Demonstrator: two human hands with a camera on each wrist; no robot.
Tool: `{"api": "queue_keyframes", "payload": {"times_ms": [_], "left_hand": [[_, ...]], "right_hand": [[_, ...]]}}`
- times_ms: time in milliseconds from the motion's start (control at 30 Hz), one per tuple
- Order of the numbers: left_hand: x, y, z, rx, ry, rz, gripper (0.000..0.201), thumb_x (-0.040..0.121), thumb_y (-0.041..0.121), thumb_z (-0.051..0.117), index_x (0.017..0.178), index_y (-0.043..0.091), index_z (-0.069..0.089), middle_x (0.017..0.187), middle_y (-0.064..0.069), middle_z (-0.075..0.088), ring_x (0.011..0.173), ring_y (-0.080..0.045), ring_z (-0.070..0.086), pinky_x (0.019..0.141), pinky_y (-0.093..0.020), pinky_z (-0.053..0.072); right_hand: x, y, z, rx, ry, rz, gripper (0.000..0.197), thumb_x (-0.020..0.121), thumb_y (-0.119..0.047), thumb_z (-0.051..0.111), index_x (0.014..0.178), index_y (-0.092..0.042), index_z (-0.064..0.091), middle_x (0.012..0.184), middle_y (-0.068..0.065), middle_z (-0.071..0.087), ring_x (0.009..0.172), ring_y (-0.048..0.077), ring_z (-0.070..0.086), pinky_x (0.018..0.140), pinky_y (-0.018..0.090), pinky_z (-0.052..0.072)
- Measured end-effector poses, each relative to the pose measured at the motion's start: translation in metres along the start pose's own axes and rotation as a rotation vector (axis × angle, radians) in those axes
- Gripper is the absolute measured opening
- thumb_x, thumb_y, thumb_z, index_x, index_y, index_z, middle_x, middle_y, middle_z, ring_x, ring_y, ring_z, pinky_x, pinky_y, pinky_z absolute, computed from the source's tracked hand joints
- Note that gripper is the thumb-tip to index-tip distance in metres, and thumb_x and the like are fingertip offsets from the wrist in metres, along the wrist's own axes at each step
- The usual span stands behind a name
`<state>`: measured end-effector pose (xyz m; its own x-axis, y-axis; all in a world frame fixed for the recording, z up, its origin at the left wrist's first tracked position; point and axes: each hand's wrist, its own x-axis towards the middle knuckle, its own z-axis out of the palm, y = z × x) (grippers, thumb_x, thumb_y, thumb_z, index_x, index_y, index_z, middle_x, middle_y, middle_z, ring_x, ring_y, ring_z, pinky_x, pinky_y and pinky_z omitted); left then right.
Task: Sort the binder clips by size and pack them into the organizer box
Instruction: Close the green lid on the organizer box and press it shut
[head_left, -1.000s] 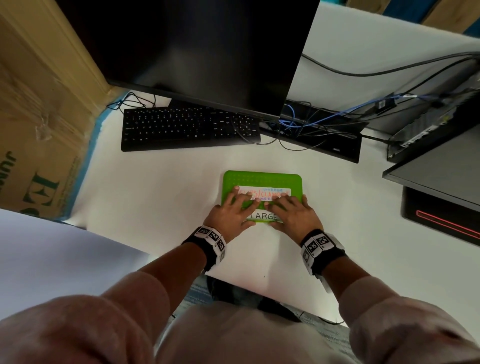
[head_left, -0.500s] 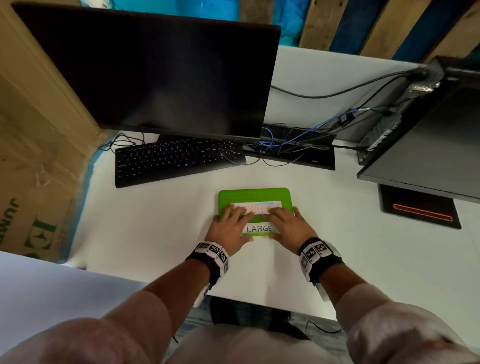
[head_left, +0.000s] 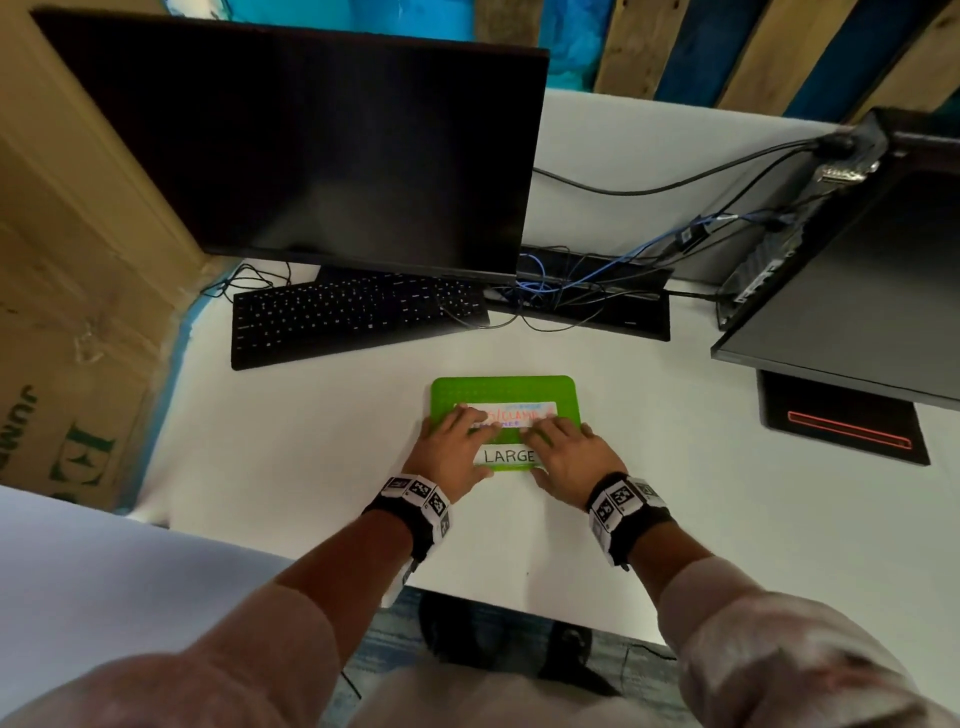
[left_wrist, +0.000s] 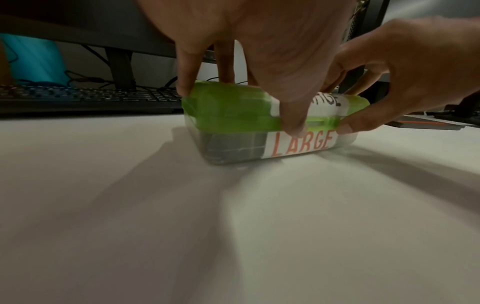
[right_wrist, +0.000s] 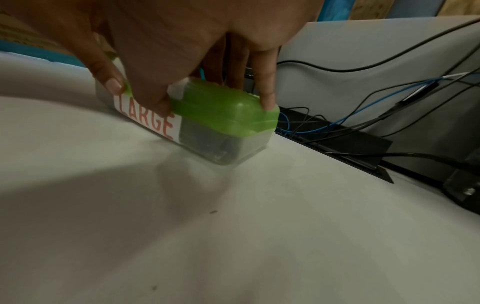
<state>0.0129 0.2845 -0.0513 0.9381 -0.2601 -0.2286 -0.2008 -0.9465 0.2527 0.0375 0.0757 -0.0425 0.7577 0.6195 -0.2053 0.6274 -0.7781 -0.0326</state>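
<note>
The organizer box has a green lid and a clear base and sits on the white desk, shut, with "LARGE" labels on its top and front. My left hand lies on the left half of the lid and my right hand on the right half. In the left wrist view the left thumb presses the front lip of the box and the fingers reach over the top. The right wrist view shows the right hand holding the box the same way. Dark binder clips show through the clear wall.
A black keyboard and a dark monitor stand behind the box. Tangled cables and a second screen are at the right. A cardboard carton is at the left. The desk's front edge is close to my wrists.
The head view has tilted up, showing more of the monitor and back wall. Both hands stay on the box's lid in about the same place.
</note>
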Motion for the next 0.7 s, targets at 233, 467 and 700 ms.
{"api": "queue_keyframes", "payload": {"times_ms": [233, 467, 700], "left_hand": [[-0.002, 0.001, 0.003, -0.039, 0.114, 0.034, 0.062, 0.069, 0.036, 0.076, 0.126, 0.025, 0.053, 0.132, -0.001, 0.051, 0.129, -0.027, 0.044, 0.097, -0.052, 0.042], [0.005, 0.026, -0.017, 0.059, 0.007, -0.069, 0.062, 0.07, 0.044, 0.071, 0.124, 0.029, 0.043, 0.132, 0.007, 0.038, 0.125, -0.018, 0.037, 0.105, -0.044, 0.031], [0.017, 0.088, -0.021, -0.069, -0.015, 0.097, 0.053, 0.082, 0.056, 0.044, 0.125, 0.025, 0.047, 0.133, 0.003, 0.046, 0.124, -0.019, 0.044, 0.103, -0.037, 0.037]], "right_hand": [[0.01, -0.002, 0.0, -0.072, 0.0, -0.049, 0.053, 0.045, -0.031, 0.081, 0.094, -0.014, 0.068, 0.089, 0.004, 0.069, 0.079, 0.026, 0.068, 0.049, 0.041, 0.055], [-0.001, 0.004, -0.01, -0.009, 0.043, -0.073, 0.041, 0.058, -0.025, 0.074, 0.098, -0.018, 0.066, 0.092, -0.001, 0.068, 0.083, 0.02, 0.068, 0.043, 0.031, 0.053], [-0.037, 0.056, -0.023, -0.001, 0.147, -0.038, 0.033, 0.054, -0.021, 0.071, 0.087, -0.025, 0.068, 0.075, -0.007, 0.067, 0.072, 0.014, 0.066, 0.066, 0.023, 0.055]]}}
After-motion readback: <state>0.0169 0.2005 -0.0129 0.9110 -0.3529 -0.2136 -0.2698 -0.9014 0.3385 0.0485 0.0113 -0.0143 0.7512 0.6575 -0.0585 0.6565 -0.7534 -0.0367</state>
